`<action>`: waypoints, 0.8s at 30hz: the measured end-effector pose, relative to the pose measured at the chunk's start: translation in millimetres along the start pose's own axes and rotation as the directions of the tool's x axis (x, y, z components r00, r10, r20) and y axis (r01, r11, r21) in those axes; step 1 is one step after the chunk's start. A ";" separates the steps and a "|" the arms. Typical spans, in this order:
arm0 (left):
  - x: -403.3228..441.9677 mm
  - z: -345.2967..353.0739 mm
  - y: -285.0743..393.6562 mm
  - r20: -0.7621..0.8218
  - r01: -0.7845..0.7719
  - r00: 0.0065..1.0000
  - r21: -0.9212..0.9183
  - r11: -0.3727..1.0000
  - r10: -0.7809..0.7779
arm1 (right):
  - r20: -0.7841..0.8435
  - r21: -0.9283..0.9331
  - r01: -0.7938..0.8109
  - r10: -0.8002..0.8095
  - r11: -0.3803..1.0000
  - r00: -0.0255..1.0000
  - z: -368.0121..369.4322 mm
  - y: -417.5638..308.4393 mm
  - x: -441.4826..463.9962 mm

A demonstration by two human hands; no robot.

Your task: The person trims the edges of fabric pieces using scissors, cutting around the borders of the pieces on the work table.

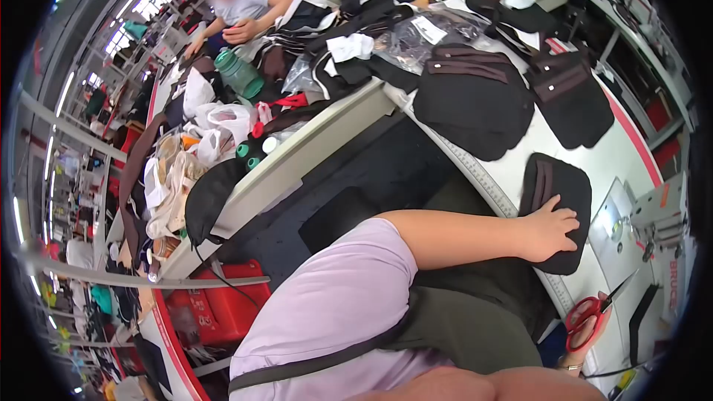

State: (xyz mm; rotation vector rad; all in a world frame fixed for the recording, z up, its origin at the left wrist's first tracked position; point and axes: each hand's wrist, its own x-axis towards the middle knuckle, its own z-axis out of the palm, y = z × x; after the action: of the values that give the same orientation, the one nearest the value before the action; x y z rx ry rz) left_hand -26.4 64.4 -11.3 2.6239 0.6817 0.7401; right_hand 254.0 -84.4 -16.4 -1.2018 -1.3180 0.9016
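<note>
My left hand [549,230] lies with its fingers spread on a black fabric piece [561,186] with dark brown strips, at the front edge of the white table [594,171]. Lower right, my right hand [590,334] holds scissors with red handles [581,323]; their dark blades point up and to the right. Two larger black pieces with brown bands, one [475,104] at the middle of the table and one [572,96] farther right, lie beyond my left hand.
A sewing machine [657,208] stands at the right. Fabric pieces, plastic bags and a green bottle [239,73] cover the far table. A co-worker [245,4] sits at the upper left. A red bin [223,304] is below, at left.
</note>
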 end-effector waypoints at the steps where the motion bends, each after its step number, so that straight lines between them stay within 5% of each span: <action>1: -0.2 1.6 -9.7 -0.010 0.006 1.000 0.012 1.000 -0.006 | 0.012 0.003 0.011 -0.011 1.000 1.000 5.2 1.7 5.7; 3: 1.6 1.2 -26.5 0.065 -0.072 0.995 -0.057 0.996 0.076 | -0.015 0.140 -0.065 0.067 0.988 0.998 15.2 2.0 12.2; 4: 4.7 -0.9 -34.9 0.077 -0.105 0.991 -0.054 0.993 0.109 | -0.060 -0.157 0.008 -0.018 0.988 0.998 5.9 9.4 14.3; 7: 16.3 -17.3 -55.7 0.156 -0.173 0.971 -0.070 0.982 0.182 | -0.047 -0.401 0.031 -0.055 0.916 0.997 4.9 12.3 11.7; 9: 18.0 -19.3 -70.5 0.083 -0.224 0.971 0.001 0.975 0.223 | -0.074 -0.393 0.005 -0.037 0.919 0.997 9.6 10.1 9.3; 12: 20.6 -15.3 -87.8 -0.078 -0.142 0.988 -0.181 0.973 0.130 | -0.125 -0.375 -0.047 0.000 0.926 0.992 14.4 9.2 9.2; 21: 20.2 -7.6 -79.0 -0.084 -0.181 0.982 -0.196 0.964 0.168 | -0.080 -0.556 -0.017 -0.033 0.831 0.996 -11.2 32.8 0.7; 24: 19.7 -9.7 -72.7 -0.061 -0.155 0.987 -0.207 0.966 0.145 | -0.162 -0.627 0.035 -0.174 0.778 0.971 -14.4 46.1 -4.7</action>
State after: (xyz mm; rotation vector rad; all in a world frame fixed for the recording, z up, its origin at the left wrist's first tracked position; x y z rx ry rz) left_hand -42.9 136.9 -26.7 2.4885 0.3937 0.8676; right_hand 274.6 -81.6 -60.2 -1.6557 -1.5413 0.2251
